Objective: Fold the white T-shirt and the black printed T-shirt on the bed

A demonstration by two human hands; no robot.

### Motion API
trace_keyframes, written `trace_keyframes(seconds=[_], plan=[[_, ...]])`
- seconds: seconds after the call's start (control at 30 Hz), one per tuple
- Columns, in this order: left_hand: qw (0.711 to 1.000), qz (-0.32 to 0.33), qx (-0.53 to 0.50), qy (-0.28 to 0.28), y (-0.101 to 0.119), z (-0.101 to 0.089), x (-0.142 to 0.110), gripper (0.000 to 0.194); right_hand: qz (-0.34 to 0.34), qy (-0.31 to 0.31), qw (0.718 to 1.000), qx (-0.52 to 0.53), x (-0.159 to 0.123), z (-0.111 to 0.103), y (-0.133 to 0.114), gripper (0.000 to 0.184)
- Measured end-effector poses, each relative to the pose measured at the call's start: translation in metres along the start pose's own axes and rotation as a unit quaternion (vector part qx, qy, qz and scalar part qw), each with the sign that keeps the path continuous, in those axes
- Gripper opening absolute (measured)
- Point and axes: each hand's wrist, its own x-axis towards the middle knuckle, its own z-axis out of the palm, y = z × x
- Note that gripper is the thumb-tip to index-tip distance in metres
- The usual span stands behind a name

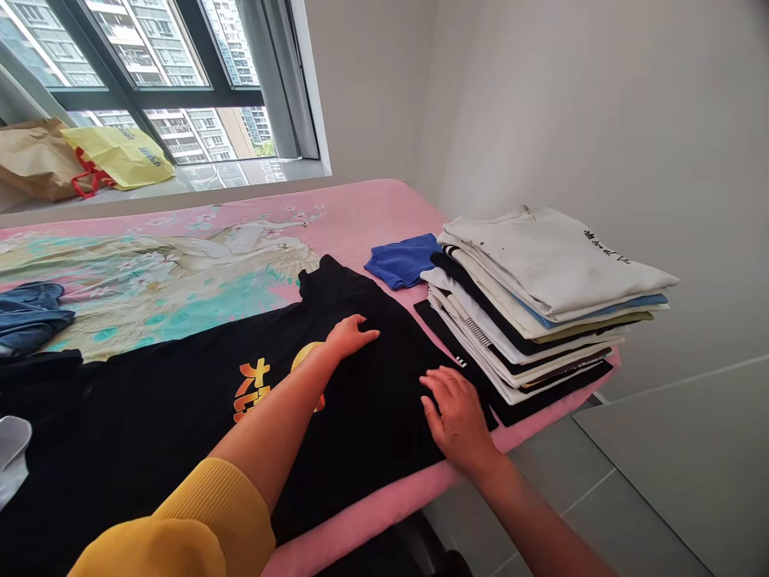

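Note:
A black T-shirt (372,417) with yellow-orange lettering lies spread out over the bed. My left hand (352,336) rests on its upper part near the collar side, thumb and fingers apart, and that forearm crosses the print and hides some of it. Toward the bed's edge, my right hand (460,413) is over the shirt's right side with fingers spread, holding nothing. Just beyond it stands a tall stack of folded shirts (541,264), a white one with small black writing on top.
Behind the stack lies a folded blue cloth (402,260). Jeans (33,312) and a white garment (12,457) are at the left. A pink patterned bedsheet (360,208) covers the bed. A yellow bag (123,156) and a brown paper bag (36,160) sit on the windowsill.

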Motion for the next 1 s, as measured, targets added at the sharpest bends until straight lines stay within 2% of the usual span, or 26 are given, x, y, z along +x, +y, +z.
trace_keyframes(seconds=[0.07, 0.13, 0.23, 0.3, 0.43, 0.6, 0.7, 0.8, 0.87, 1.0], plan=[[1.000, -0.002, -0.010, -0.005, -0.004, 0.004, 0.004, 0.043, -0.026, -0.036, 0.999, 0.025, 0.001, 0.006, -0.004, 0.028], [1.000, -0.004, -0.012, 0.015, -0.007, 0.008, 0.005, 0.035, 0.004, -0.062, 0.998, -0.001, 0.001, 0.015, -0.007, 0.033], [0.999, -0.009, -0.016, 0.042, -0.008, 0.013, 0.004, 0.032, 0.060, -0.069, 0.994, -0.052, 0.001, 0.025, -0.010, 0.048], [0.999, -0.009, -0.021, 0.040, -0.010, 0.014, 0.004, 0.034, 0.036, -0.075, 0.996, -0.043, 0.003, 0.027, -0.012, 0.046], [0.999, 0.014, -0.036, 0.010, -0.012, 0.010, 0.008, 0.035, -0.088, -0.139, 0.986, 0.013, 0.013, 0.025, -0.018, 0.044], [0.997, 0.066, -0.046, -0.005, -0.001, -0.010, 0.000, 0.029, -0.076, -0.181, 0.980, -0.010, 0.028, 0.030, -0.018, 0.057], [0.990, 0.135, -0.017, 0.019, 0.013, -0.022, -0.028, 0.030, -0.092, -0.188, 0.978, -0.014, 0.030, 0.031, -0.017, 0.060], [0.969, 0.231, 0.083, 0.032, 0.021, -0.022, -0.077, 0.030, -0.100, -0.181, 0.978, -0.015, 0.024, 0.029, -0.014, 0.063], [0.949, 0.280, 0.147, 0.015, 0.016, -0.011, -0.116, 0.028, -0.101, -0.174, 0.979, -0.014, 0.018, 0.027, -0.014, 0.063], [0.933, 0.298, 0.202, 0.000, -0.012, 0.025, -0.183, 0.027, -0.104, -0.170, 0.980, -0.013, 0.006, 0.021, -0.013, 0.057]])
